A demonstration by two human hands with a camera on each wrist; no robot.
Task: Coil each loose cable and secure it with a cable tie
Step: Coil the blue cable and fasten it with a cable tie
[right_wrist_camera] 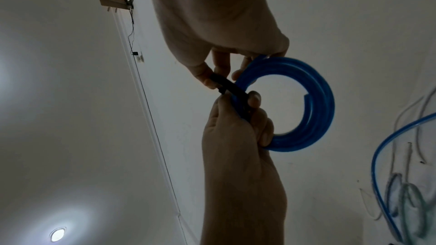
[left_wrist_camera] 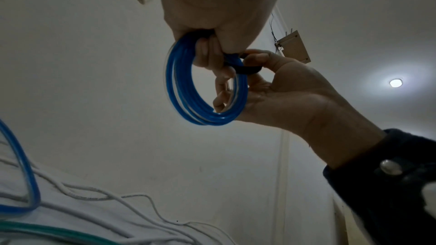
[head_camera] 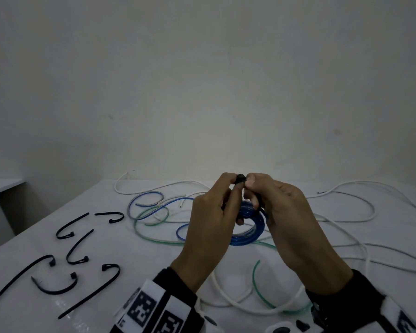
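Observation:
I hold a blue cable coil in the air above the white table, between both hands. A black cable tie wraps round the coil's top. My left hand pinches the tie from the left and my right hand pinches it from the right, fingertips almost meeting. In the left wrist view the coil hangs from my left hand, while the right hand holds the tie. The right wrist view shows the tie crossing the coil between the hands.
Several spare black cable ties lie curved on the table's left part. Loose white cables, a green cable and a loose blue cable sprawl under and behind the hands. A wall stands just behind the table.

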